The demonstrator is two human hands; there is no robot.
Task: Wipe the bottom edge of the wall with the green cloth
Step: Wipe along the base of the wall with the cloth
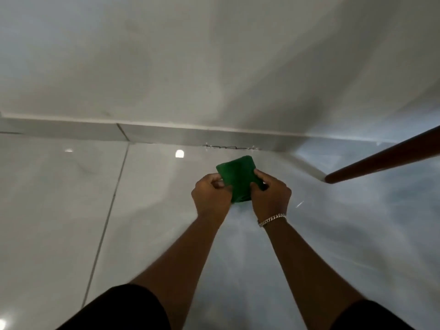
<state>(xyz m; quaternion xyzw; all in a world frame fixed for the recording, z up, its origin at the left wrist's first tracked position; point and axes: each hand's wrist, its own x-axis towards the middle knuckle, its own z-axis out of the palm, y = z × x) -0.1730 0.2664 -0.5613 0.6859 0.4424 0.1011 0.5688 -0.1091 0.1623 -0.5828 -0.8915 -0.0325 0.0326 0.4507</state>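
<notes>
A folded green cloth [238, 173] is held out in front of me, above the glossy floor. My left hand [210, 194] pinches its left edge and my right hand [270, 192] grips its right side; a chain bracelet sits on the right wrist. Beyond the cloth, the grey skirting strip [166, 135] runs along the bottom of the white wall [190, 67]. The cloth is short of the skirting and does not touch it. A dark scuff or crack [229, 146] shows where skirting meets floor, just above the cloth.
Large glossy white floor tiles [59, 210] with a grout line [107, 222] spread below. A dark brown wooden pole or leg [385, 160] slants in from the right edge, its end near the floor. Ceiling lights reflect on the tiles.
</notes>
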